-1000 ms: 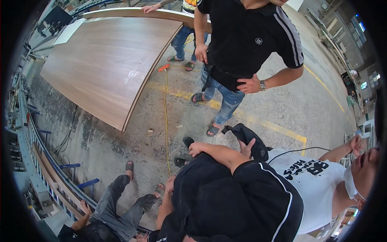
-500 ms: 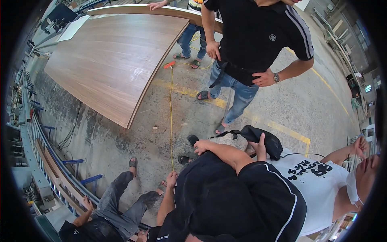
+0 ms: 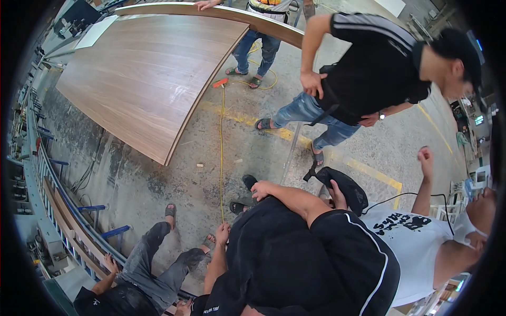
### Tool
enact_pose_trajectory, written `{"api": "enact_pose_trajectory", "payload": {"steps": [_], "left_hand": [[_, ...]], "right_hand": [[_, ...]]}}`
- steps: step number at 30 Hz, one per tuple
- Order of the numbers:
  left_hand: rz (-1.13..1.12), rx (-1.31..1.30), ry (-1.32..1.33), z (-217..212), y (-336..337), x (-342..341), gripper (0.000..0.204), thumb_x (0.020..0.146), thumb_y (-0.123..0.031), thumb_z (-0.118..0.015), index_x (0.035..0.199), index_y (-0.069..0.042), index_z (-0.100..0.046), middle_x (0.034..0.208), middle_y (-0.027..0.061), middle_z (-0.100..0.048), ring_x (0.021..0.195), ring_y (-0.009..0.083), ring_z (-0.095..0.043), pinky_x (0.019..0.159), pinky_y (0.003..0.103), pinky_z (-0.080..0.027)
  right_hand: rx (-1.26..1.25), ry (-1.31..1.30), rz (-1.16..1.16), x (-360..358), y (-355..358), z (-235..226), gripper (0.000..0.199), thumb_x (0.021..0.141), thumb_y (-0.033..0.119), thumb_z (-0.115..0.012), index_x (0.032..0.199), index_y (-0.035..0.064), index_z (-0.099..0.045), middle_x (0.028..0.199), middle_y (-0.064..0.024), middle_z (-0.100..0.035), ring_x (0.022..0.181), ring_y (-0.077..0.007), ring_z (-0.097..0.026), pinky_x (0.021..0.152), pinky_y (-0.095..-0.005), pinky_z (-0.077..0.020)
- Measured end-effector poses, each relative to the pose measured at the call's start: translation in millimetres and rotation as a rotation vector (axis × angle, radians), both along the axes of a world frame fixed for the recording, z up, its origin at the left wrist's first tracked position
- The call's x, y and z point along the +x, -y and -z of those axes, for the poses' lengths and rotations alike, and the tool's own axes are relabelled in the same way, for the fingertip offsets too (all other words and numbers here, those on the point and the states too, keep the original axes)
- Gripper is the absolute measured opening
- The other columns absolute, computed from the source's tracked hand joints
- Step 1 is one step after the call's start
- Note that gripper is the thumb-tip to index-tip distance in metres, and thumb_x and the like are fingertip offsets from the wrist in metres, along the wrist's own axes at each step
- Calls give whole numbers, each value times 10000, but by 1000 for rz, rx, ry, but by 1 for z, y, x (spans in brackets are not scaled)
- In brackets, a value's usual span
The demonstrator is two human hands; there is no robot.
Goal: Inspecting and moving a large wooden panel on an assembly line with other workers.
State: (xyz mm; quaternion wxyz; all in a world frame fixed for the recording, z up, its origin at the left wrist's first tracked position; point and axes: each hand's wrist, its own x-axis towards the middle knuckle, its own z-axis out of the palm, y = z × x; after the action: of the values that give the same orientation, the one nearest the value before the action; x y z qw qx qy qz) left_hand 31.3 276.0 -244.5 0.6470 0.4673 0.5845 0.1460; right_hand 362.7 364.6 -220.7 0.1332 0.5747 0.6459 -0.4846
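The left hand (image 3: 223,233) hung loose with fingers apart and the right hand (image 3: 261,189) rested open-fingered on black shorts (image 3: 295,253), both near the yellow cord (image 3: 221,158).

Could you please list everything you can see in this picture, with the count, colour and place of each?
wooden panel: one, brown, upper left, above the floor
cable: one, yellow, along the concrete floor, centre
plug: one, orange, at the cable's upper end
standing person: one, black shirt and blue jeans, upper right
person in jeans: one, sandals, top edge, hand on the panel
seated person: one, dark grey trousers, lower left
person in white shirt: one, right, arm raised
bag: one, black, centre right, a hand on it
left hand: empty, bottom centre
right hand: resting on black clothing, holding nothing
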Motion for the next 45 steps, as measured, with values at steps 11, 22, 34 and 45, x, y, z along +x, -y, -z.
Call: {"api": "enact_pose_trajectory", "payload": {"steps": [11,22,34,45], "left_hand": [[-115,54,-48,-1,-15,8,219,903,-232,-569,786,-56,-629,652,-11,-575,567,82,-516,529,238,-398],[96,-60,-352,-2,7,10,336,854,-314,-601,692,-29,-675,603,24,-620,606,113,-572,588,310,-462],[2,83,-404,47,47,-9,421,889,-404,-488,844,-43,-700,757,111,-696,718,226,-656,706,369,-494],[-434,-134,-193,44,45,12,395,876,-213,-571,1220,-25,-625,827,92,-698,725,165,-662,703,304,-527]], "right_hand": [[31,-76,-18,17,-3,34,610,736,349,-789,1300,188,-619,1193,-106,-679,1063,-328,-651,897,-418,-529],[0,-63,-29,12,3,10,460,810,387,-721,1197,142,-669,1136,-106,-700,1041,-307,-666,904,-409,-529],[67,-79,-129,5,-2,21,493,805,434,-719,1191,134,-659,1102,-145,-696,1043,-339,-650,895,-444,-518],[153,-109,-43,23,-104,14,479,785,352,-748,1167,78,-657,948,-132,-728,898,-322,-692,837,-398,-548]]}}
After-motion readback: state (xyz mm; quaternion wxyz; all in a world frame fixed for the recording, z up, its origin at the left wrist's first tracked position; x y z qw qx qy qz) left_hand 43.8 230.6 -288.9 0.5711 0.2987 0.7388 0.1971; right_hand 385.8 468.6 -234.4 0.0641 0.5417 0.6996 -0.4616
